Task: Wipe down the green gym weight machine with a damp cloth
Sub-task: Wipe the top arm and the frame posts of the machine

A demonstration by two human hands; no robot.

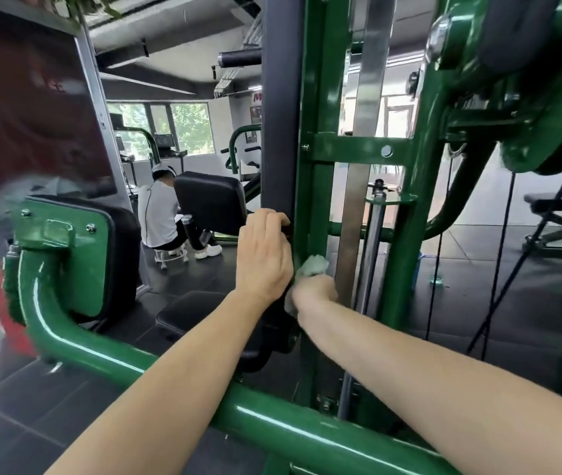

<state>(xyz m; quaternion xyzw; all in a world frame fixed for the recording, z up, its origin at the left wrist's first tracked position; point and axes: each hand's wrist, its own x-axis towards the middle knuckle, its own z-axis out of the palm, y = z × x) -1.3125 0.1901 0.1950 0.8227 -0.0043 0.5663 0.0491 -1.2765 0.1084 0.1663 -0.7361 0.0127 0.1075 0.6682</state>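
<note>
Up close, left hand (263,253) gripping black pad (277,132), right hand (313,291) clutching cloth (312,266) against green upright (319,200)

Gym room, dark rubber-tile floor (529,296). Windows (190,128) at back w/ green trees outside, daylight coming in. Grey ceiling w/ exposed ducts (156,36). Person (159,214) in white top sits on a stool (169,257), back to cam. Black bench (557,214) at right. Red panel (32,114) at left.
</note>
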